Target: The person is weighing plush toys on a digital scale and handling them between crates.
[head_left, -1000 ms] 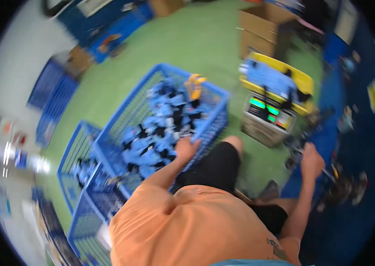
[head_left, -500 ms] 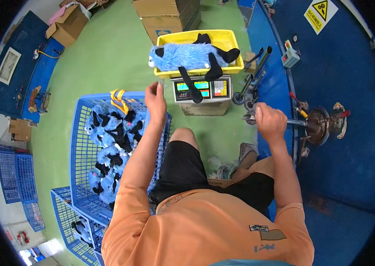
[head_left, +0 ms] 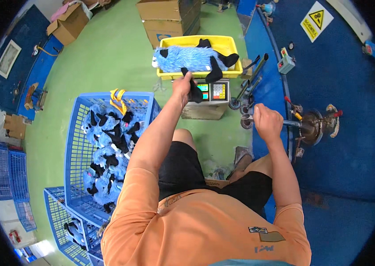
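A blue furry plush toy (head_left: 187,59) with black ears and limbs lies on its side in a yellow tray (head_left: 164,77). Beneath the tray stands a digital scale (head_left: 219,90) with lit displays. One black limb of the toy hangs over the tray's near edge, and my left hand (head_left: 182,86) is closed on it, partly covering the scale. On the right, my right hand (head_left: 268,122) is closed around a metal tube (head_left: 291,123) that juts from a blue machine (head_left: 342,150). The tube's open end points left, past my fist.
At my left a blue plastic crate (head_left: 74,146) holds several similar plush toys, with a yellow strap (head_left: 118,101) over its far rim. Another crate (head_left: 56,221) sits lower left. A cardboard box (head_left: 165,22) stands beyond the tray. Metal pipes (head_left: 254,80) stand between scale and machine.
My left hand has moved right and forward from beside the scale and taken hold of the toy's hanging black limb. My right hand stays on the tube. The view has shifted slightly.
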Demonstrator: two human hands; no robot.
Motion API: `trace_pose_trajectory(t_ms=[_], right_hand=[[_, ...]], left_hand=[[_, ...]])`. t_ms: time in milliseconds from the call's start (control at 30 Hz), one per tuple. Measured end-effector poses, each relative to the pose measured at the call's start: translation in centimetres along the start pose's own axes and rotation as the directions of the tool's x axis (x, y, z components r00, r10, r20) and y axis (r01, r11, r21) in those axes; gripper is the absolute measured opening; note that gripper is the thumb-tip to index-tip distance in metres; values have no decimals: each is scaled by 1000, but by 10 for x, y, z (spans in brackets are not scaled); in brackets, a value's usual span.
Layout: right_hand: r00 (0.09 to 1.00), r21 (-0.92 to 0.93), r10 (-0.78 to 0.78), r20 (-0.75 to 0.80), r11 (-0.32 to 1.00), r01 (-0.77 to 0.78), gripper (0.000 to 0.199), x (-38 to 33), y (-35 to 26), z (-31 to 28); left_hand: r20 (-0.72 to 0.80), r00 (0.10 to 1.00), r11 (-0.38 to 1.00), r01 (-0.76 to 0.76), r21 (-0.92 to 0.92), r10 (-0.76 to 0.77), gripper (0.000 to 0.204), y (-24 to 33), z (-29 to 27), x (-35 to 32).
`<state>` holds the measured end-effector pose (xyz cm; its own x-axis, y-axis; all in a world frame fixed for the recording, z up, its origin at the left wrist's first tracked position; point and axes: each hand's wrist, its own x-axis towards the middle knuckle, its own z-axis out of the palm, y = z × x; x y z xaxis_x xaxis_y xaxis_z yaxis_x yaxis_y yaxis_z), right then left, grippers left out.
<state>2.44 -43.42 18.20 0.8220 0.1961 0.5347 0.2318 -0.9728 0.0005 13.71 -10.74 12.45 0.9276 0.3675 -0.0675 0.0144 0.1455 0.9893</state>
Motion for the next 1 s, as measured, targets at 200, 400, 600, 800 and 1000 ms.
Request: trace_pose_trajectory(t_ms=[200, 400, 600, 800, 1000], right_hand=[[906, 352, 260, 333, 857, -375, 30, 21, -11, -19], [743, 806, 331, 582, -113, -581, 31, 34, -35, 1], [909, 931, 245, 338, 57, -361, 24, 9, -65, 41], [925, 924, 194, 327, 141, -356, 20, -13, -76, 30], [787, 831, 304, 537, -31, -555, 20, -22, -74, -7]], left_hand=[[219, 975, 996, -16, -91, 36, 22, 59, 34, -15], [433, 866, 960, -282, 5, 252, 30, 110, -8, -125], [307, 951, 960, 61, -275, 27, 38, 60, -52, -188], [299, 925, 761, 367, -535, -235, 43, 19, -45, -176], [313, 729, 517, 664, -541, -609, 40, -58, -23, -165]])
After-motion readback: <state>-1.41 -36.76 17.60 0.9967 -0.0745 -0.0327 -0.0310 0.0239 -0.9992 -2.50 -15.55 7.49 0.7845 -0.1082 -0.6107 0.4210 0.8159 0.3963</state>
